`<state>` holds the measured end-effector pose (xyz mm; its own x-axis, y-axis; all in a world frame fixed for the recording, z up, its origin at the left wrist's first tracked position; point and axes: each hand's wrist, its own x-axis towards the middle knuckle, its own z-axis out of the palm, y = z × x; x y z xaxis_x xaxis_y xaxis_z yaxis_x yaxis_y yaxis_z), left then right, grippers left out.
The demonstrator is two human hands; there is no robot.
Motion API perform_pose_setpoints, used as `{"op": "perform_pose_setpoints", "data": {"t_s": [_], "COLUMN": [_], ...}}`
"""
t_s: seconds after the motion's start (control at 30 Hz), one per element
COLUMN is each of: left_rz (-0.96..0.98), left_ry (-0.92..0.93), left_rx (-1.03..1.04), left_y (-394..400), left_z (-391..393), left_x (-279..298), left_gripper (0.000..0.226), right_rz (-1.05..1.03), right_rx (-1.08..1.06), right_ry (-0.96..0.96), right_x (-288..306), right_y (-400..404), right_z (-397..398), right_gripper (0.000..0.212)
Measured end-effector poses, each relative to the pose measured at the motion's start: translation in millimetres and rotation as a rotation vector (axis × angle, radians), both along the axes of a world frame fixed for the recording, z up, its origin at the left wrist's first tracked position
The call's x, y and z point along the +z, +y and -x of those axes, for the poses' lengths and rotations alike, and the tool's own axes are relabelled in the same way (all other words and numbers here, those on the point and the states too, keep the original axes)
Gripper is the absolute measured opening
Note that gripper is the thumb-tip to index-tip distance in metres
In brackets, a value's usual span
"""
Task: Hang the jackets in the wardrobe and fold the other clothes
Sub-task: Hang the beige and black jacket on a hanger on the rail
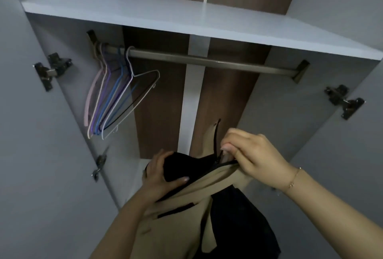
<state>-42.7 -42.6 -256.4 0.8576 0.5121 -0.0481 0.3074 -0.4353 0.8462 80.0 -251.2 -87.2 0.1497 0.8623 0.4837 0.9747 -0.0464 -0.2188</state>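
At the bottom centre of the frame, the left hand grips the black collar part of a beige jacket with black lining, and the right hand pinches its zipper edge. Coloured wire hangers hang on the metal rail at upper left.

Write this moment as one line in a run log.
stage: preparing jacket | left hand: grips black collar | right hand: pinches zipper edge | jacket: beige, not hung | hangers: on rail, bare
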Motion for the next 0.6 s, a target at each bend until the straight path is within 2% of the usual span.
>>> {"op": "perform_pose_setpoints", "data": {"t_s": [0.1, 0.2, 0.27, 0.37, 0.47, 0.6], "left_rz": [-0.048, -0.073, -0.005, 0.24, 0.248, 0.223], "left_ry": [0.273, 0.364, 0.29, -0.03, -0.12, -0.212], "left_rx": [-0.328, -0.454, -0.441, -0.384, -0.489, -0.374], "left_y": [3, 2, -8, -42, -89, -120], "left_z": [1, -7, -10, -2, 13, 12], "left_x": [-14, -16, -8, 1, 9, 7], "left_gripper": [0.097, 0.087, 0.066, 0.029, 0.041, 0.051], "right_rz": [0.004, -0.025, -0.068, -0.129, -0.133, -0.092], "right_rx": [-0.018, -0.036, -0.079, -0.189, -0.265, -0.301], "right_ry": [0.043, 0.092, 0.151, 0.289, 0.408, 0.503], "right_x": [-26, -43, -50, -60, -69, -73], "right_y": [-8, -19, -28, -39, -43, -51], "right_z": [11, 19, 21, 21, 27, 26], "right_gripper": [0.025, 0.016, 0.018, 0.028, 0.025, 0.026]}}
